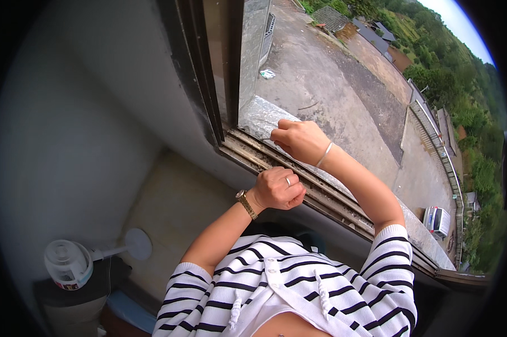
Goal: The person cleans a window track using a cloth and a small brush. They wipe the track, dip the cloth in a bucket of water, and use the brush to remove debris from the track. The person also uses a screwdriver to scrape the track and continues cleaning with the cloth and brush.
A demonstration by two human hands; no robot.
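My right hand [299,140], with a thin bracelet at the wrist, rests on the dirty window track [321,194] just past the dark sliding frame [208,84]. Its fingers are curled with the fingertips pinched together at the outer ledge [259,115]; whether they hold something small is not visible. My left hand [279,188] is a closed fist with a ring and a gold wristwatch, hovering just inside the track below the right hand. Nothing shows in it. I wear a black-and-white striped top [287,286].
A white wall [96,112] runs along the left. A small white fan [68,264] stands on a dark stand at lower left. Far below outside lie a concrete yard [332,95], a white vehicle [436,220], roofs and trees.
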